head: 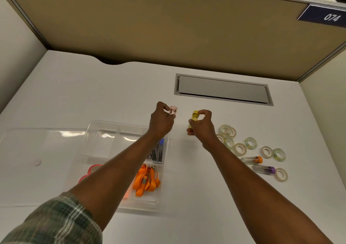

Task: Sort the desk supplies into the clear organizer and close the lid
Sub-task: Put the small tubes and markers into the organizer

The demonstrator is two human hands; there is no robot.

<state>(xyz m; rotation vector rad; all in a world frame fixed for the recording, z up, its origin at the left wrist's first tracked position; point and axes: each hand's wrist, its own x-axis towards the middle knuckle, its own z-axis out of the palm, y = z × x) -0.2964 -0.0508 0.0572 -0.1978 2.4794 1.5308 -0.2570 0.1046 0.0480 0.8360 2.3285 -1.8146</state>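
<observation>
Both hands up near frame centre, above the white desk [93,94]. Left hand [162,123] pinches a small pink item [173,110] btwn thumb and fingertips; can't tell what it is, translucent, blurred. Right hand [203,126] is closed round a small yellow item [194,115], thumb and forefinger on its top, lower fingers curled under; a bit of yellow also shows at the palm's left edge. The two items are near each other, not touching.

Clear organizer [97,126] sits lower left of centre, under the left forearm. Its lid [37,150] lies open, flat to the left. Inside: orange lanyards [147,181] in the lower right compartment, dark metal clips w/ a blue-capped thing [158,153] in the compartment above, pink tape [92,169] partly hidden by the arm at left. Top compartments look bare.

Right of centre on the desk: a loose cluster of clear tape rolls [240,149], some touching, some apart. Just below them two clear tubes, one w/ orange cap [251,159], one w/ purple cap [264,169], lying on their sides, near each other. One more roll just beside the purple cap.

Plaid sleeve [56,223] at lower left. Grey hatch [222,90] set in the desk above the hands. Sign reading 074 [330,17] at upper right on the partition.
</observation>
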